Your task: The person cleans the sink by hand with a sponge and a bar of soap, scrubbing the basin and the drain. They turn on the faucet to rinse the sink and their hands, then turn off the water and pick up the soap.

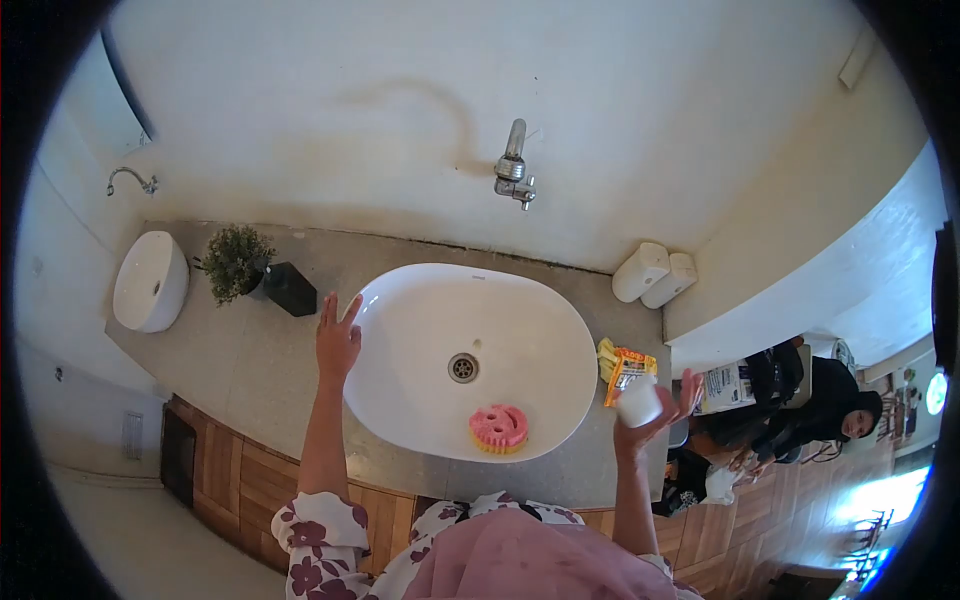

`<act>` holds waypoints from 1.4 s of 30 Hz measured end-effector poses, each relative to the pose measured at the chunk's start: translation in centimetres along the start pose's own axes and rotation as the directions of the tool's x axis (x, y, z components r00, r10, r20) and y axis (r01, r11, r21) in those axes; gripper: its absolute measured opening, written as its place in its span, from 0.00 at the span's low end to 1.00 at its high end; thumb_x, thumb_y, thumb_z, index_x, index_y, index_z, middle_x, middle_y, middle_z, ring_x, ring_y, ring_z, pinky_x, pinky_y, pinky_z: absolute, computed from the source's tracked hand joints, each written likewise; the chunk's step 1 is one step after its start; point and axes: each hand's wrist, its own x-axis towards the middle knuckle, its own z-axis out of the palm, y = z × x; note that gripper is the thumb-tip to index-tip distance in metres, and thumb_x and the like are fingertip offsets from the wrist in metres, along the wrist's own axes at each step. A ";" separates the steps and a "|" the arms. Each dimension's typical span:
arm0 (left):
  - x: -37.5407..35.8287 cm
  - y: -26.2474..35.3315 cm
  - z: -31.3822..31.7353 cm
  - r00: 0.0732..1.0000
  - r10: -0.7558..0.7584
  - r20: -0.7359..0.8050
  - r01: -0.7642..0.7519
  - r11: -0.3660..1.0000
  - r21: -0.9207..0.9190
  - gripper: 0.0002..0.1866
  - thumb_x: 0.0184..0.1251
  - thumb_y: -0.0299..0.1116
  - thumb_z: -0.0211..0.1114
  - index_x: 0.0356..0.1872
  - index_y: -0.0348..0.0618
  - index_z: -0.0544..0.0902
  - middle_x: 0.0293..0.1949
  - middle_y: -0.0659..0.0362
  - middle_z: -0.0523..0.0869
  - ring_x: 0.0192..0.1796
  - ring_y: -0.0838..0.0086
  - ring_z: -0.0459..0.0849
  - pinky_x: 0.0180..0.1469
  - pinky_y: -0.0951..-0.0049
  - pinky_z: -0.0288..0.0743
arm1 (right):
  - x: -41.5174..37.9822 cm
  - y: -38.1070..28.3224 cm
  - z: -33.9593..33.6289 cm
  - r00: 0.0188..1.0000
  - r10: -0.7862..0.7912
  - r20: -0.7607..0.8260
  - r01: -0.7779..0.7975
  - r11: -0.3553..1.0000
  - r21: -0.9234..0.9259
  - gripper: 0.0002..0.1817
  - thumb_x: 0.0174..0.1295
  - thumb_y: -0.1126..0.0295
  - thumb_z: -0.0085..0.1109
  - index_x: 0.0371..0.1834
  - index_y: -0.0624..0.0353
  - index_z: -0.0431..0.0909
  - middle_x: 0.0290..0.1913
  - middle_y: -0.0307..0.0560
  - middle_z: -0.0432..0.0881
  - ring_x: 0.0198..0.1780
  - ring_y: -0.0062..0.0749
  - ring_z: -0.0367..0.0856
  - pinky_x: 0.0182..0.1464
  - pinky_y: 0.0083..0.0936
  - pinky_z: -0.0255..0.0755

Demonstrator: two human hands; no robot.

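My left hand [338,340] touches the left rim of the white oval sink [400,400], its fingers apart and holding nothing. In my right hand [655,415], to the right of the sink, is a small white container [640,402], slightly blurred. A pink sponge [498,427] with a yellow underside and a face cut into it lies inside the sink near the front. Just behind the white container, a yellow and orange packet [628,370] rests on the counter.
A wall faucet [515,170] juts out above the sink. Left stand a dark vase [290,290], a leafy plant [236,262] and a smaller basin [152,282]. Two white containers [641,272] sit at the back right. Another person [820,410] in black is at the far right.
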 end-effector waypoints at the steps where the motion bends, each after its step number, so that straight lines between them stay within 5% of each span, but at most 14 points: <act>1: 0.0 0.1 -0.1 1.000 -0.004 -0.002 0.004 1.000 -0.002 0.36 0.57 0.26 0.64 0.69 0.67 0.68 0.71 0.45 0.62 0.74 0.52 0.60 0.68 0.56 0.65 | 0.0 0.6 -0.4 0.935 -0.328 0.134 0.350 0.914 -0.205 0.42 0.55 0.53 0.71 0.67 0.58 0.57 0.68 0.56 0.63 0.71 0.47 0.58 0.70 0.44 0.55; 3: 0.0 0.0 0.0 1.000 0.003 -0.012 -0.003 1.000 -0.009 0.36 0.57 0.26 0.64 0.69 0.67 0.69 0.71 0.44 0.62 0.73 0.51 0.60 0.68 0.56 0.65 | -0.1 1.0 0.3 0.951 -0.285 0.120 0.305 0.929 -0.211 0.43 0.54 0.51 0.71 0.67 0.56 0.57 0.66 0.56 0.64 0.71 0.47 0.57 0.71 0.46 0.54; 5: 0.0 -0.1 0.1 1.000 0.010 -0.023 -0.011 1.000 -0.016 0.36 0.57 0.25 0.64 0.68 0.67 0.69 0.71 0.44 0.61 0.73 0.50 0.61 0.68 0.56 0.65 | -0.7 1.1 1.6 0.811 0.584 0.002 -0.541 0.750 0.381 0.38 0.50 0.42 0.71 0.57 0.50 0.64 0.68 0.52 0.60 0.72 0.53 0.56 0.71 0.62 0.45; 7: 0.0 0.3 -0.2 1.000 -0.022 -0.003 0.022 1.000 -0.013 0.36 0.57 0.25 0.64 0.68 0.69 0.69 0.72 0.44 0.59 0.72 0.49 0.62 0.66 0.56 0.68 | -0.4 1.3 1.1 0.816 0.578 -0.013 -0.536 0.764 0.358 0.37 0.51 0.42 0.70 0.57 0.51 0.65 0.67 0.52 0.62 0.72 0.54 0.57 0.71 0.64 0.44; 8: 0.1 0.3 -0.3 1.000 -0.021 -0.004 0.021 1.000 -0.013 0.36 0.57 0.25 0.64 0.68 0.69 0.69 0.72 0.44 0.59 0.72 0.49 0.62 0.66 0.56 0.68 | 0.0 1.3 0.1 0.993 0.116 0.007 -0.116 0.991 0.059 0.40 0.53 0.45 0.70 0.61 0.55 0.61 0.67 0.54 0.62 0.72 0.53 0.56 0.70 0.59 0.48; 9: 0.0 0.3 -0.3 0.999 -0.042 0.016 0.042 0.999 -0.023 0.36 0.57 0.25 0.64 0.68 0.69 0.69 0.73 0.45 0.58 0.72 0.48 0.63 0.65 0.56 0.70 | 0.4 1.5 -0.6 0.922 -0.348 0.171 0.378 0.904 -0.201 0.42 0.55 0.48 0.69 0.65 0.59 0.58 0.66 0.57 0.63 0.73 0.52 0.55 0.70 0.53 0.52; 11: 0.1 0.4 -0.2 0.997 -0.063 0.034 0.064 0.997 -0.038 0.37 0.57 0.25 0.64 0.68 0.70 0.69 0.74 0.45 0.57 0.71 0.48 0.64 0.64 0.56 0.71 | 0.9 2.8 -0.7 0.870 -0.454 0.191 0.490 0.839 -0.239 0.50 0.54 0.44 0.68 0.71 0.61 0.52 0.67 0.57 0.61 0.73 0.52 0.54 0.70 0.50 0.52; 14: -0.1 0.4 -0.3 0.997 -0.065 0.030 0.067 0.996 -0.063 0.37 0.57 0.25 0.64 0.68 0.71 0.69 0.74 0.46 0.56 0.71 0.47 0.64 0.63 0.56 0.73 | 0.2 4.9 0.7 0.883 0.466 -0.052 -0.450 0.873 0.186 0.51 0.52 0.42 0.69 0.70 0.60 0.54 0.69 0.56 0.60 0.74 0.52 0.52 0.71 0.54 0.48; 19: 0.0 0.7 -0.7 0.994 -0.088 0.068 0.091 0.995 -0.044 0.38 0.57 0.26 0.65 0.69 0.71 0.67 0.75 0.49 0.54 0.71 0.49 0.64 0.60 0.60 0.75 | 0.7 4.2 -1.1 0.952 -0.268 0.148 0.293 0.936 -0.193 0.35 0.56 0.47 0.67 0.58 0.56 0.63 0.69 0.57 0.60 0.74 0.56 0.51 0.71 0.59 0.44; 22: 0.0 0.1 -0.1 0.999 -0.035 0.018 0.036 0.998 -0.048 0.38 0.57 0.26 0.65 0.69 0.71 0.67 0.75 0.49 0.53 0.72 0.51 0.63 0.61 0.60 0.74 | 0.3 2.4 -0.2 0.995 0.096 0.031 -0.094 0.995 -0.043 0.40 0.53 0.43 0.68 0.60 0.59 0.63 0.69 0.54 0.61 0.73 0.56 0.53 0.71 0.55 0.47; 31: -0.1 0.4 -0.3 0.999 -0.046 0.010 0.046 0.998 -0.038 0.37 0.56 0.25 0.64 0.68 0.70 0.69 0.74 0.46 0.56 0.70 0.48 0.65 0.62 0.59 0.73 | -2.8 3.1 0.8 0.953 0.108 0.284 -0.046 0.975 -0.218 0.38 0.44 0.41 0.73 0.49 0.58 0.72 0.54 0.48 0.70 0.62 0.47 0.65 0.67 0.60 0.50; 33: -0.1 0.4 -0.4 0.999 -0.039 -0.004 0.039 0.998 -0.049 0.37 0.56 0.25 0.64 0.68 0.70 0.69 0.74 0.46 0.56 0.70 0.48 0.65 0.62 0.59 0.73 | -4.5 6.0 0.7 0.818 0.494 0.293 -0.433 0.866 -0.250 0.38 0.41 0.41 0.74 0.46 0.59 0.74 0.46 0.49 0.74 0.54 0.47 0.70 0.62 0.52 0.56; 36: 0.1 0.3 -0.4 1.000 -0.024 -0.009 0.024 0.998 -0.064 0.38 0.56 0.25 0.65 0.68 0.70 0.69 0.74 0.46 0.56 0.70 0.49 0.65 0.62 0.58 0.73 | -6.9 9.7 -1.2 0.632 0.673 0.384 -0.564 0.739 -0.369 0.38 0.39 0.41 0.74 0.45 0.60 0.74 0.39 0.48 0.76 0.48 0.47 0.73 0.57 0.46 0.57; 42: -0.1 0.6 -0.7 0.999 -0.035 0.021 0.036 0.997 -0.074 0.38 0.57 0.25 0.64 0.69 0.70 0.68 0.74 0.47 0.55 0.71 0.50 0.63 0.65 0.58 0.70 | -13.7 12.1 -5.5 0.515 0.638 0.573 -0.205 0.740 -0.640 0.38 0.38 0.43 0.75 0.47 0.59 0.75 0.42 0.49 0.79 0.51 0.46 0.74 0.60 0.46 0.56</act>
